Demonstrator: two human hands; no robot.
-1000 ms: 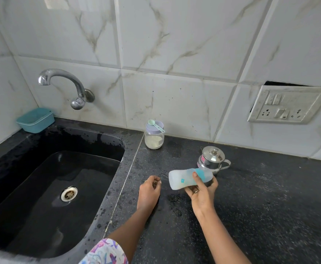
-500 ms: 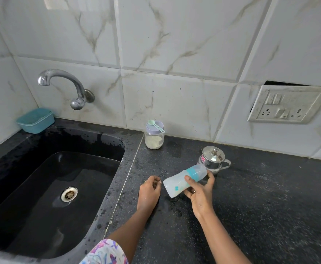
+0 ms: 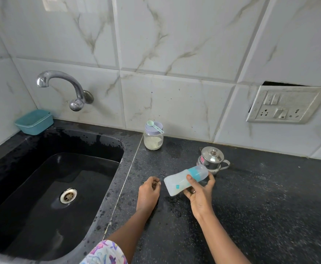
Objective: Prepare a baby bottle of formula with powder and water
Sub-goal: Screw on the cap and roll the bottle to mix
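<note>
Black sink [image 3: 51,187] far left; powder jar [image 3: 153,140] by wall, scoop [image 3: 156,127] on its lid; left hand [image 3: 149,193] on table [image 3: 270,206], grip curled, contents unclear; bottle [image 3: 176,184] tilted above table, right hand [image 3: 199,196] grip clamped round it; steel pot [image 3: 212,158] just behind

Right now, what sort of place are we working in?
Most likely a home kitchen: a black stone counter with a built-in sink under a wall tap, marble-look tiled walls, and a switch-and-socket plate above the counter.
</note>
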